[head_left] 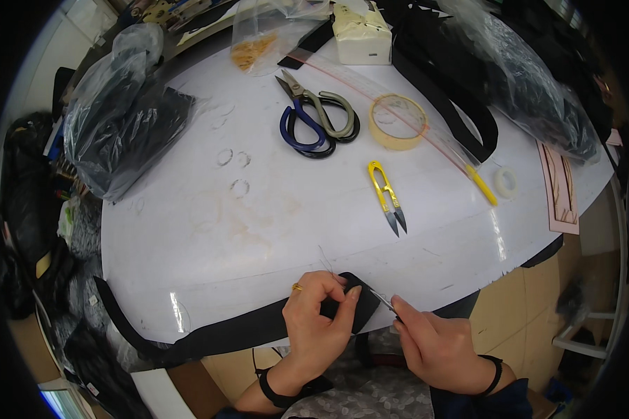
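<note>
Pinching the strip (pixel 237 326) between thumb and forefinger, here's the left hand (pixel 318 321), and the right hand (pixel 444 346) clasps a metal tool (pixel 382 299), tip angled forward-left at the strip! The strip's long axis runs leftward from the hands, its far end curling forward. Well ahead: a ruler (pixel 349 80) (markings too small to read).

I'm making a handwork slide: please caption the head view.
Left hand holding a black strip, right hand holding a slim silvery tool near its end; yellow snips lie beyond.
</note>
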`<action>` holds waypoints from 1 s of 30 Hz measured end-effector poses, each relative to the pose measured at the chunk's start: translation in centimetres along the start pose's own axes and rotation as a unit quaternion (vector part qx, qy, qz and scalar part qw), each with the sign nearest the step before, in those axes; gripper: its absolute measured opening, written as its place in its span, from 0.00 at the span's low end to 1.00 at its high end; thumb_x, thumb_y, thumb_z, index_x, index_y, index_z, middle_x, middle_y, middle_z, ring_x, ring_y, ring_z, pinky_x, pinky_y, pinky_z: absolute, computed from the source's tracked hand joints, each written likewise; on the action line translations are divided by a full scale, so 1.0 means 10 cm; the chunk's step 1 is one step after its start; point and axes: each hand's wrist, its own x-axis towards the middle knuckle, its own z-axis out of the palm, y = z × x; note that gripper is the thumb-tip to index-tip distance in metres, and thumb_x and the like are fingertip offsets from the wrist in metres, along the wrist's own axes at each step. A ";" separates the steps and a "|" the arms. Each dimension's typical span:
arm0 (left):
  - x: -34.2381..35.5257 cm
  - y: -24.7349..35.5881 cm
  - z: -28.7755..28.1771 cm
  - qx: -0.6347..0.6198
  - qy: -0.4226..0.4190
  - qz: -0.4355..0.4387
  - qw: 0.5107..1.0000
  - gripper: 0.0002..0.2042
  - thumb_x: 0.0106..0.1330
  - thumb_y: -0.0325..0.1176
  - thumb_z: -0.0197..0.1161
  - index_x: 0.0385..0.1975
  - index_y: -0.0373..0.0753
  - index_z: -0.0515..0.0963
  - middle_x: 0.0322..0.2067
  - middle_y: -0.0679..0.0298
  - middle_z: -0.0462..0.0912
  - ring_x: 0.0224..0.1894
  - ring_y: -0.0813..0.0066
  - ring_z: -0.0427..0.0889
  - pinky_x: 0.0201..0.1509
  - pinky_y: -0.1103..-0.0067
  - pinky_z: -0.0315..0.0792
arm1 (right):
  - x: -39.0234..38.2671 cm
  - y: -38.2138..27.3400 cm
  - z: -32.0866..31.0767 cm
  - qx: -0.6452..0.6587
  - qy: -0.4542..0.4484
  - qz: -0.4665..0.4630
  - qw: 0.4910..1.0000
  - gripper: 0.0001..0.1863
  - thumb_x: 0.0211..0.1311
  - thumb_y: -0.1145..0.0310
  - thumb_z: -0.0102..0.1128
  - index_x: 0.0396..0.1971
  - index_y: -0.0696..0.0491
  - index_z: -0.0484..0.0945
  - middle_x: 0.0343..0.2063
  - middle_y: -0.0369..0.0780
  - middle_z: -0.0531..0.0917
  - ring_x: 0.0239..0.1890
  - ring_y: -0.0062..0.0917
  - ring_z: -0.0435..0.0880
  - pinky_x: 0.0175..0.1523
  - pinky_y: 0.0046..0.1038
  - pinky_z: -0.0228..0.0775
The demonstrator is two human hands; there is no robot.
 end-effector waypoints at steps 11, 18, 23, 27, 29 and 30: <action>0.01 0.01 -0.02 0.003 -0.006 -0.003 1.000 0.11 0.57 0.18 0.69 0.25 0.35 0.71 0.33 0.59 0.81 0.36 0.80 0.79 0.44 0.84 0.72 | 0.03 0.02 0.11 -0.013 -0.010 -0.017 1.000 0.19 0.59 0.77 0.63 0.51 0.63 0.76 0.19 0.41 0.79 0.16 0.30 0.80 0.21 0.29 0.69; 0.00 0.01 -0.01 -0.002 -0.008 -0.005 1.000 0.11 0.57 0.18 0.69 0.26 0.34 0.71 0.34 0.58 0.81 0.36 0.80 0.79 0.44 0.84 0.73 | 0.01 -0.05 0.08 -0.078 -0.034 -0.002 0.996 0.22 0.56 0.76 0.65 0.52 0.63 0.76 0.15 0.39 0.75 0.13 0.28 0.75 0.18 0.28 0.65; 0.00 0.00 0.00 -0.002 0.004 0.005 1.000 0.11 0.57 0.17 0.69 0.26 0.34 0.70 0.34 0.58 0.81 0.35 0.80 0.79 0.43 0.84 0.73 | -0.03 -0.04 0.04 -0.098 -0.036 -0.007 0.994 0.22 0.55 0.75 0.65 0.51 0.62 0.77 0.14 0.37 0.73 0.12 0.26 0.73 0.17 0.28 0.63; 0.00 0.00 0.00 -0.001 0.004 0.003 1.000 0.11 0.57 0.17 0.69 0.26 0.35 0.70 0.34 0.58 0.81 0.35 0.80 0.79 0.44 0.84 0.72 | -0.06 -0.02 0.02 -0.094 -0.036 -0.007 0.995 0.22 0.55 0.74 0.66 0.51 0.61 0.77 0.13 0.35 0.71 0.11 0.26 0.71 0.16 0.28 0.61; 0.01 0.00 0.00 0.004 0.002 0.018 1.000 0.11 0.57 0.17 0.69 0.26 0.35 0.70 0.34 0.59 0.81 0.35 0.81 0.79 0.44 0.84 0.72 | -0.08 -0.02 0.00 -0.112 -0.040 -0.003 0.993 0.21 0.55 0.74 0.66 0.51 0.61 0.78 0.13 0.35 0.70 0.11 0.25 0.71 0.16 0.28 0.61; 0.01 0.01 0.02 0.002 -0.002 0.020 1.000 0.11 0.57 0.17 0.69 0.26 0.35 0.70 0.34 0.59 0.81 0.35 0.81 0.79 0.44 0.84 0.72 | -0.09 -0.02 -0.01 -0.115 -0.036 -0.003 0.993 0.21 0.55 0.73 0.66 0.51 0.61 0.78 0.13 0.35 0.69 0.11 0.25 0.70 0.16 0.28 0.60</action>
